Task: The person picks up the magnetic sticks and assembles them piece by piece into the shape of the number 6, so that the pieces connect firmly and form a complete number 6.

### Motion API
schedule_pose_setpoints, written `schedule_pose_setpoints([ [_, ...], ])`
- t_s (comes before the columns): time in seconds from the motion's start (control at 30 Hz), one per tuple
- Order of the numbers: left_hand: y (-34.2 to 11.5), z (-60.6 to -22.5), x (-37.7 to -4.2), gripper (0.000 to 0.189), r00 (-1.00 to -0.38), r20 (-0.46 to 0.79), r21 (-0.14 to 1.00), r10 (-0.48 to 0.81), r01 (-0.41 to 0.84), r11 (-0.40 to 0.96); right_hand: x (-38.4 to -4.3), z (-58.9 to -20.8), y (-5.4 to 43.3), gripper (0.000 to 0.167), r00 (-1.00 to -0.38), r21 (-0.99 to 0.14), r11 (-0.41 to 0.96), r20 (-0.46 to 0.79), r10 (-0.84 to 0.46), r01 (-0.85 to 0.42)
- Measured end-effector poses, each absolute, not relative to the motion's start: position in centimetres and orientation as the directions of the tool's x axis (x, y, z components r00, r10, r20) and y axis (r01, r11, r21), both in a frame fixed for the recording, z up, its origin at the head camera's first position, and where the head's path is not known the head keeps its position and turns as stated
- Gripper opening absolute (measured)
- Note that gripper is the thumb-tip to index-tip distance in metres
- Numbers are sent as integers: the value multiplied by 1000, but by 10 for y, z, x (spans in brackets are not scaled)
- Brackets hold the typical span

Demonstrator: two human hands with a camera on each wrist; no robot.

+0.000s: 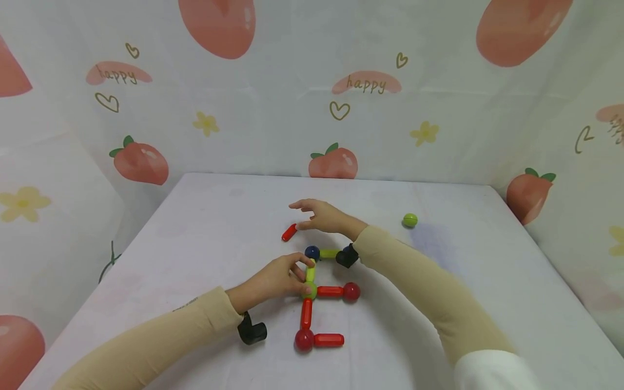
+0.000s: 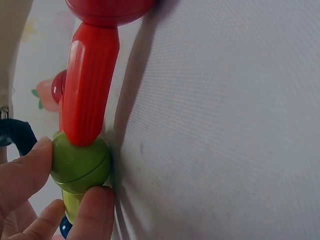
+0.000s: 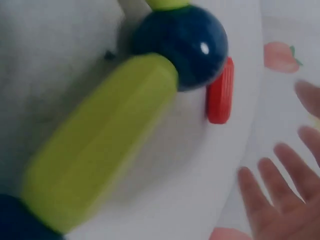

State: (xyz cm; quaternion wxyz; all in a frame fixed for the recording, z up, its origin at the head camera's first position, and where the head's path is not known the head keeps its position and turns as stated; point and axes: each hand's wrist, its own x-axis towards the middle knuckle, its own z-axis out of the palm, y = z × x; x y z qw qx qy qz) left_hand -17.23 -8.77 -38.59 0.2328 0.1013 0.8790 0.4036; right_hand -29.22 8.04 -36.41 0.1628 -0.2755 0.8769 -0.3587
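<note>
My left hand (image 1: 279,279) grips the green ball (image 2: 79,165) at the middle of a joined figure of balls and rods. From that ball a yellow-green rod (image 1: 310,275) leads to a blue ball (image 1: 312,252). Another yellow-green rod (image 3: 102,142) runs right to a second blue ball (image 3: 20,220), mostly hidden in the head view. A red rod (image 1: 330,292) carries a red ball (image 1: 351,292); another red rod (image 2: 91,85) joins a nearer red ball (image 1: 304,340) with a rod sticking out. My right hand (image 1: 325,216), fingers spread, is beside a loose red rod (image 1: 288,233).
A single green ball (image 1: 410,220) lies at the back right of the white-covered table (image 1: 234,216). Behind the table hangs a fruit-patterned cloth (image 1: 273,108). Black wrist cameras (image 1: 252,330) hang under both sleeves, the right one overlapping the figure's far end.
</note>
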Motion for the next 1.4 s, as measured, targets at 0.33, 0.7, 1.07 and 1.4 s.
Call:
schedule_pose_setpoints([
  [0.33,-88,-385,-172,46,-868,-327,757,372,-5,653,-297,-374,76,56,-685,-612,678,-286,-670,-408],
  [0.7,-91,-383,-172,48,-864,-314,756,393,22,654,-297,-378,71,41,-696,-577,698,-285,-659,-424],
  [1.07,-91,-384,-172,48,-864,-305,763,400,30,646,-297,-382,68,16,-731,-525,727,-258,-631,-442],
  [1.4,-90,-386,-174,50,-864,-321,759,388,10,651,-295,-377,80,16,-759,-519,740,-240,-606,-427],
])
